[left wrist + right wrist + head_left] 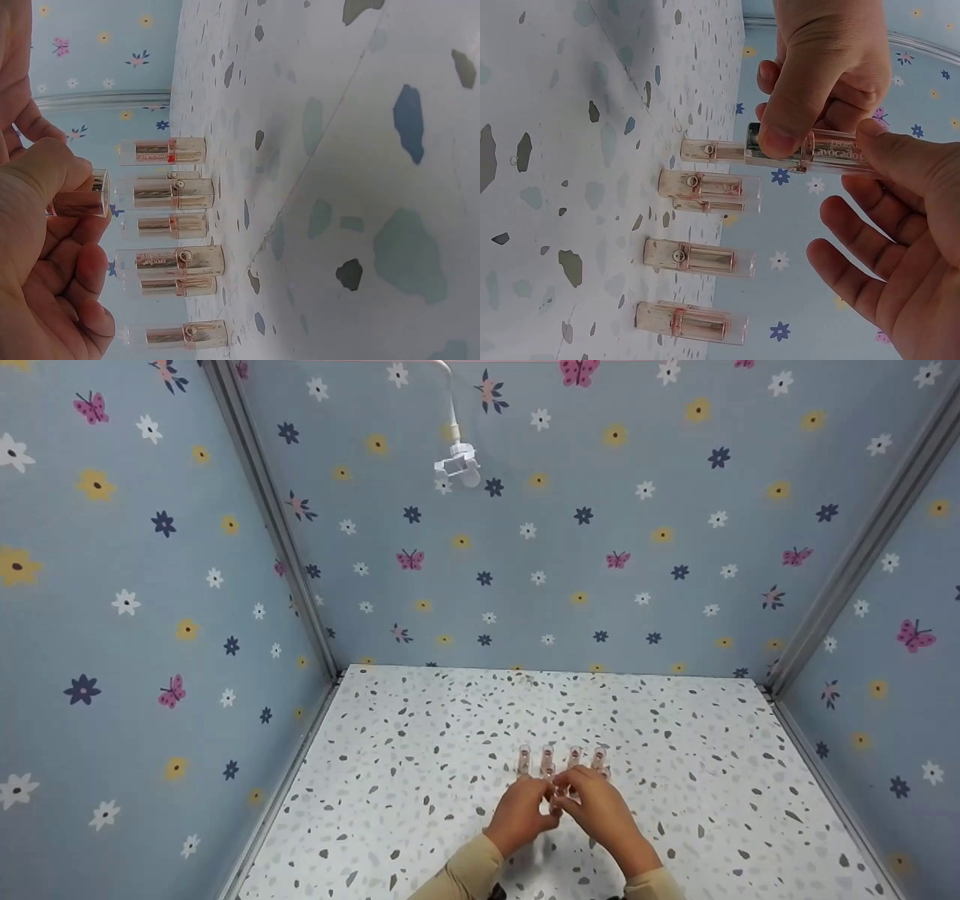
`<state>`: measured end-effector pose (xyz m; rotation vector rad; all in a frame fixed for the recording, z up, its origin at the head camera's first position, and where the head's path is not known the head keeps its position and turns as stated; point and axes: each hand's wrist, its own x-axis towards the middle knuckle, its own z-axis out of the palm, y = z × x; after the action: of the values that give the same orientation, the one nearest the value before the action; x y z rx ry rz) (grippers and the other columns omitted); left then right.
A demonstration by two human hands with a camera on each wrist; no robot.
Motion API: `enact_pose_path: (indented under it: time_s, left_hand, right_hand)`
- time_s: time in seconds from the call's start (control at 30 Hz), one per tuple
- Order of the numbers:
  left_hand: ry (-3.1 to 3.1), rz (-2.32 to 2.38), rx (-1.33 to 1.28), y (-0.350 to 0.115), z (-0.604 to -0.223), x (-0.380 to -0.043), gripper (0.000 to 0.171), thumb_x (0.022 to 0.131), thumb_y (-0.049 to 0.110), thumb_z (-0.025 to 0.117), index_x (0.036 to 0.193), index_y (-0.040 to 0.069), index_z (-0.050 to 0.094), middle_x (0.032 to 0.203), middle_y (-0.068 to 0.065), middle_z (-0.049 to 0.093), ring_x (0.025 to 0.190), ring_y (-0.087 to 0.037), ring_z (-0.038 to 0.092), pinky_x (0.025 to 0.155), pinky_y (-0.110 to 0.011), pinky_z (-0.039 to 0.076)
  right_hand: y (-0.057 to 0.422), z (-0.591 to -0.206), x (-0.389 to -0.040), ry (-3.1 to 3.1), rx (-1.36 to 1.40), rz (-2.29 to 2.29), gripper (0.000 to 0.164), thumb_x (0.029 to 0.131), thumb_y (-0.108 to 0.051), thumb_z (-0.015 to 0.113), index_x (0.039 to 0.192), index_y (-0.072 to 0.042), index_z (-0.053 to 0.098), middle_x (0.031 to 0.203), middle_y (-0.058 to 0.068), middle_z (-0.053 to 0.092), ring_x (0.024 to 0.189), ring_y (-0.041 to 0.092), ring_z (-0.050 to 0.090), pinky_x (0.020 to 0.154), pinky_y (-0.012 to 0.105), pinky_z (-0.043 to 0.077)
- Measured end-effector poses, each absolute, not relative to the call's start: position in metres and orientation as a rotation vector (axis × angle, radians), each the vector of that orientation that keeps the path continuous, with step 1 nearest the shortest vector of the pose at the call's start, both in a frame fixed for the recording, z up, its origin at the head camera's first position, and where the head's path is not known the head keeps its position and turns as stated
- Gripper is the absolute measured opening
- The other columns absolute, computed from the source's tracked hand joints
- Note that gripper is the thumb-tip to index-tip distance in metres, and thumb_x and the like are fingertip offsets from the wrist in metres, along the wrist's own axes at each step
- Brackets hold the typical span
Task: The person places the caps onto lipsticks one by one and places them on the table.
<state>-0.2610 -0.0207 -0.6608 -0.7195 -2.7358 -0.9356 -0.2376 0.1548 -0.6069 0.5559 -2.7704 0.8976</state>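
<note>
Both hands hold one clear-cased lipstick tube [836, 150] above the table, with small lettering on its see-through upper part. My left hand [519, 815] pinches its base [86, 196] between thumb and fingers. At the other end, my right hand [602, 810] grips the clear part with thumb and index finger, its other fingers spread loosely in the right wrist view. Beyond the hands, several similar lipstick tubes [524, 760] stand upright, with pinkish-gold insides and a small round mark on the front. In the head view the hands partly cover the nearer tubes.
The white speckled tabletop [390, 780] lies under the hands and tubes. Flower-and-butterfly panels [525, 577] rise at the back and both sides, joined by grey metal posts [277, 525]. A white clip holder [457, 465] hangs in front of the back panel.
</note>
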Motion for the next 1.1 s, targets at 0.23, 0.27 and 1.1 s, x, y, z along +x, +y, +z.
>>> enact_pose_path:
  time_s: [0.23,0.27,1.1]
  left_hand:
    - [-2.737,-0.939,-0.722,-0.02,-0.658,-0.26,0.022,0.072,0.02,0.086,0.085,0.022,0.068,0.079,0.013,0.063,0.073,-0.005,0.047,0.066,-0.024,0.041]
    - [-2.736,-0.937,-0.721,-0.02,-0.658,-0.26,0.023,0.072,0.02,0.086,0.085,0.022,0.068,0.079,0.013,0.063,0.073,-0.005,0.047,0.066,-0.025,0.041]
    - [-2.726,-1.003,-0.503,-0.04,-0.67,-0.281,0.014,0.086,0.028,0.082,0.089,0.024,0.068,0.091,0.005,0.07,0.08,-0.008,0.054,0.071,-0.029,0.048]
  right_hand:
    - [0.157,-0.611,-0.238,-2.74,0.565,0.902,0.024,0.086,-0.023,0.083,0.108,-0.021,0.073,0.101,-0.009,0.067,0.089,0.017,0.067,0.076,0.034,0.054]
    - [0.157,-0.612,-0.238,-2.733,0.566,0.902,0.024,0.086,-0.023,0.083,0.108,-0.022,0.073,0.102,-0.009,0.067,0.09,0.017,0.067,0.077,0.034,0.055]
    - [0.182,-0.611,-0.228,-2.624,0.522,0.799,0.039,0.084,-0.028,0.086,0.12,-0.024,0.07,0.108,-0.011,0.066,0.098,0.011,0.066,0.079,0.036,0.057]
